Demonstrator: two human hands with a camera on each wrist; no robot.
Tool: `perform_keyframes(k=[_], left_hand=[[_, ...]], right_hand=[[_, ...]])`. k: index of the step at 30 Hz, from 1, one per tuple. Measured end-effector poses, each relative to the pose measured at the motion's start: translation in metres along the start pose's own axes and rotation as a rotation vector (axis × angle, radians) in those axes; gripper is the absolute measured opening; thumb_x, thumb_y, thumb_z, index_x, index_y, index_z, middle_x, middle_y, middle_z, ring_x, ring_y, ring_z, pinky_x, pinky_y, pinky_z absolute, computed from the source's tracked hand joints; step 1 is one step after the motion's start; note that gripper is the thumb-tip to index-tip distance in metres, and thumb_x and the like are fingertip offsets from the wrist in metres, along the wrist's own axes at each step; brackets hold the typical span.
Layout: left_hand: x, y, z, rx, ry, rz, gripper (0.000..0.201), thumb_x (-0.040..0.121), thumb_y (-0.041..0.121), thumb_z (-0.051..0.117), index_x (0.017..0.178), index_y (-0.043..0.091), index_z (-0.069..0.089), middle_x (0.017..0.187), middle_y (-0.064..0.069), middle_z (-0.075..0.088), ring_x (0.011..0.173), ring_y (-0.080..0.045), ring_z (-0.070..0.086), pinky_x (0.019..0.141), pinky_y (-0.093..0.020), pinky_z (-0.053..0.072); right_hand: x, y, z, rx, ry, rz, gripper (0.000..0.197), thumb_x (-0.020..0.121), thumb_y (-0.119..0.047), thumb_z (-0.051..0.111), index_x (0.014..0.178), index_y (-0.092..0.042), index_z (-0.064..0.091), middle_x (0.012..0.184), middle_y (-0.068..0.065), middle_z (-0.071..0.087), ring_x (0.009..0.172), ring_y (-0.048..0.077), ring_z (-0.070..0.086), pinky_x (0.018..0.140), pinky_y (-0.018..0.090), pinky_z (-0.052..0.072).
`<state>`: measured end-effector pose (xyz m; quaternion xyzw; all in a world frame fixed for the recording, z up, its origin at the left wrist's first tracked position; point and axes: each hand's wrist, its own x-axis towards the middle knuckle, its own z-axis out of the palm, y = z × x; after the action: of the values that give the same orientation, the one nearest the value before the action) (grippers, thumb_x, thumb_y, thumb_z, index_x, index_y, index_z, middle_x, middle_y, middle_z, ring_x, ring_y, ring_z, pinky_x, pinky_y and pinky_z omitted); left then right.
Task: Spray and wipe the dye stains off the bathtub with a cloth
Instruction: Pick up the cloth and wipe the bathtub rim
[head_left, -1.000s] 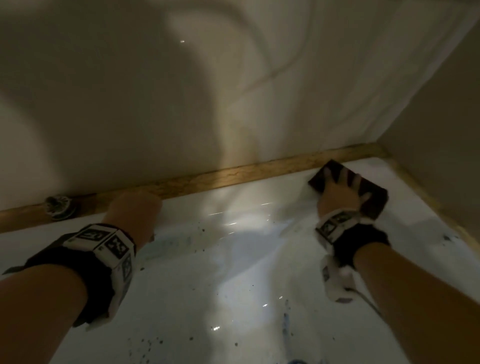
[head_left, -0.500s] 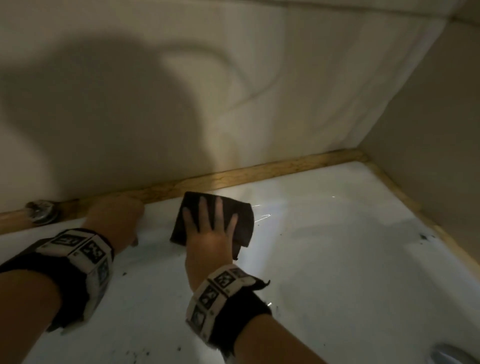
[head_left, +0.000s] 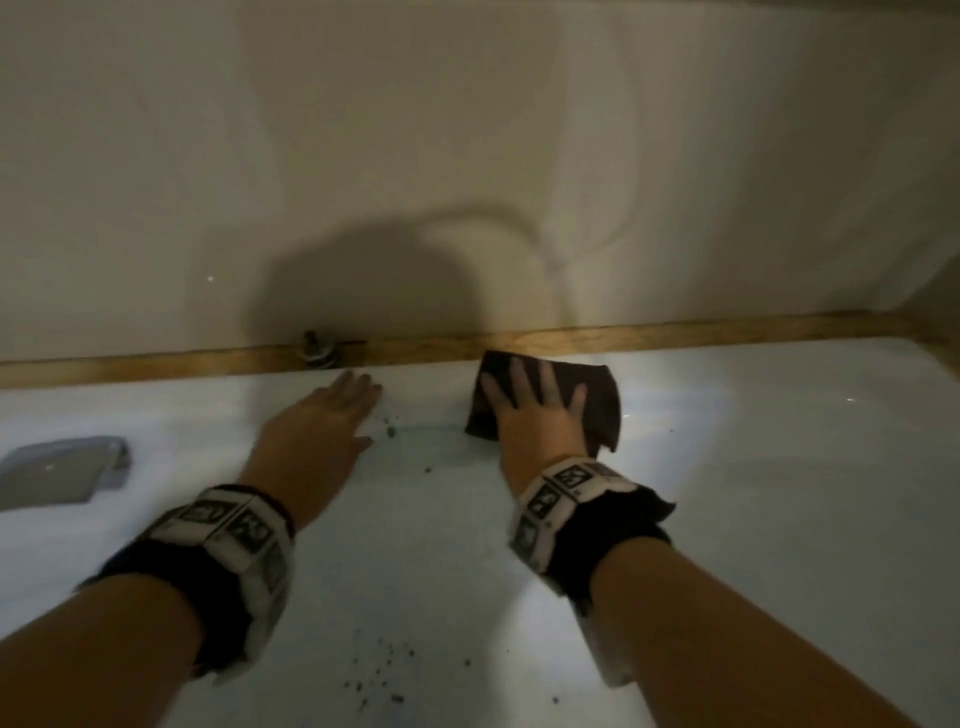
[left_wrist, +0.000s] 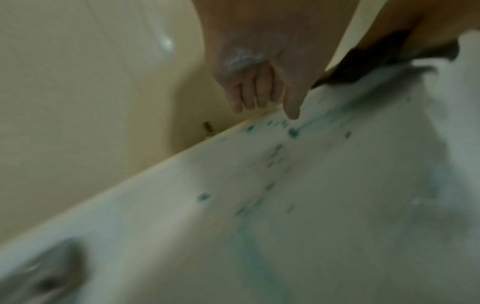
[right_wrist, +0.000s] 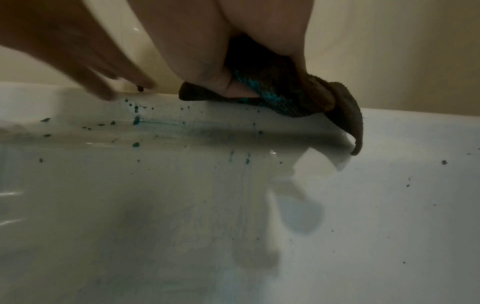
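Observation:
A dark brown cloth (head_left: 597, 400) lies on the far rim of the white bathtub (head_left: 753, 467). My right hand (head_left: 535, 410) presses it flat with spread, straight fingers. Blue dye shows on the cloth's underside (right_wrist: 249, 90) in the right wrist view. My left hand (head_left: 332, 421) rests open on the tub just left of the cloth, its fingers (left_wrist: 249, 96) straight. Teal dye spots (right_wrist: 136, 120) and a smeared streak (head_left: 415, 428) lie between the two hands. More specks (head_left: 384, 670) dot the tub wall nearer to me.
A wooden strip (head_left: 675, 335) runs along the tub's far edge under a pale wall (head_left: 467, 156). A small metal fitting (head_left: 314, 353) sits on that strip behind my left hand. A grey metal fixture (head_left: 57, 470) sits at the left.
My right hand slid the cloth left along the rim from the far right corner, then a little back to the right. The view has shifted left. My left hand now lies flat beside the cloth.

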<state>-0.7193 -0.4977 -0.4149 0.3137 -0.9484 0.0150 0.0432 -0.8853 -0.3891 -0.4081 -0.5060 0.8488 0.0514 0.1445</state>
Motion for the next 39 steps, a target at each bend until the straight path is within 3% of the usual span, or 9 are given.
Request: perform_keyframes(k=[8,11,16,20,23,26,31,35,39], left_hand=[[-0.131,-0.15,0.019,0.11,-0.187,-0.431,0.105,0.072,0.044,0.073,0.147,0.012,0.006,0.153,-0.005,0.007,0.142,-0.022,0.015,0.114,-0.048,0.012],[-0.133,-0.15,0.02,0.091,-0.217,-0.459,0.089,0.091,0.044,0.048,0.144,0.014,-0.016,0.156,-0.005,-0.009,0.145,-0.019,0.001,0.117,-0.039,0.003],[-0.121,-0.159,0.008,0.065,-0.289,-0.373,0.052,0.098,0.002,0.032,0.147,0.016,0.021,0.154,-0.005,0.022,0.137,-0.021,0.032,0.115,-0.032,0.022],[-0.103,-0.159,-0.024,0.183,-0.24,-0.32,0.038,0.09,0.009,0.051,0.128,0.008,0.05,0.116,-0.012,0.061,0.102,-0.023,0.062,0.083,-0.025,0.048],[-0.101,-0.177,-0.018,0.306,-0.154,-0.086,0.044,0.02,-0.003,0.088,0.057,0.004,0.065,0.042,-0.007,0.054,0.03,-0.022,0.053,0.03,-0.021,0.039],[-0.102,-0.181,-0.012,0.334,-0.152,-0.037,0.041,0.024,-0.005,0.088,0.054,0.006,0.062,0.041,-0.005,0.053,0.029,-0.022,0.051,0.03,-0.022,0.039],[-0.108,-0.189,-0.004,0.285,-0.158,-0.103,0.05,0.015,-0.006,0.088,0.059,-0.002,0.065,0.045,-0.013,0.056,0.029,-0.027,0.051,0.029,-0.024,0.038],[-0.108,-0.195,0.001,0.272,-0.179,-0.095,0.057,0.01,-0.003,0.089,0.064,-0.004,0.068,0.047,-0.014,0.058,0.028,-0.027,0.05,0.028,-0.023,0.037],[-0.109,-0.195,0.002,0.269,-0.21,-0.133,0.057,0.013,-0.002,0.09,0.066,-0.004,0.07,0.051,-0.013,0.061,0.031,-0.027,0.052,0.028,-0.023,0.037]], right_hand=[[-0.001,-0.006,-0.002,-0.015,-0.003,0.049,0.076,0.091,-0.007,0.043,0.149,-0.032,-0.001,0.156,0.001,-0.012,0.143,0.03,-0.01,0.113,0.058,0.005],[-0.002,-0.007,-0.002,-0.018,0.03,0.076,0.076,0.091,-0.006,0.042,0.148,-0.034,0.0,0.157,-0.002,-0.012,0.144,0.028,-0.008,0.113,0.056,0.008],[-0.011,-0.02,0.003,0.117,0.09,0.15,0.075,0.089,-0.001,0.044,0.148,-0.031,0.008,0.157,0.0,-0.006,0.144,0.027,-0.003,0.115,0.05,0.009],[-0.023,-0.077,0.022,0.672,0.794,0.036,0.061,0.076,0.012,0.04,0.13,-0.012,0.053,0.14,0.011,0.046,0.132,0.03,0.04,0.11,0.025,0.021],[-0.006,-0.151,0.027,0.428,0.955,-0.404,0.056,0.066,0.006,0.046,0.117,-0.006,0.063,0.128,0.021,0.055,0.121,0.043,0.048,0.1,0.052,0.028],[0.011,-0.22,0.027,-0.036,0.607,-0.75,0.06,0.075,-0.01,0.064,0.133,-0.015,0.05,0.147,0.013,0.036,0.136,0.04,0.028,0.104,0.058,0.011],[0.026,-0.249,0.047,-0.383,0.232,-0.65,0.057,0.098,-0.023,0.034,0.149,-0.016,0.008,0.157,0.0,-0.004,0.143,0.025,-0.014,0.101,0.048,-0.023],[0.031,-0.224,0.073,-0.406,0.329,-0.584,0.046,0.083,-0.022,0.036,0.121,-0.021,0.062,0.131,-0.003,0.057,0.127,0.021,0.048,0.106,0.049,0.027],[0.016,-0.188,0.098,-0.354,0.255,-0.481,0.046,0.08,-0.02,0.035,0.113,-0.015,0.068,0.121,0.008,0.064,0.116,0.031,0.056,0.096,0.056,0.041]])
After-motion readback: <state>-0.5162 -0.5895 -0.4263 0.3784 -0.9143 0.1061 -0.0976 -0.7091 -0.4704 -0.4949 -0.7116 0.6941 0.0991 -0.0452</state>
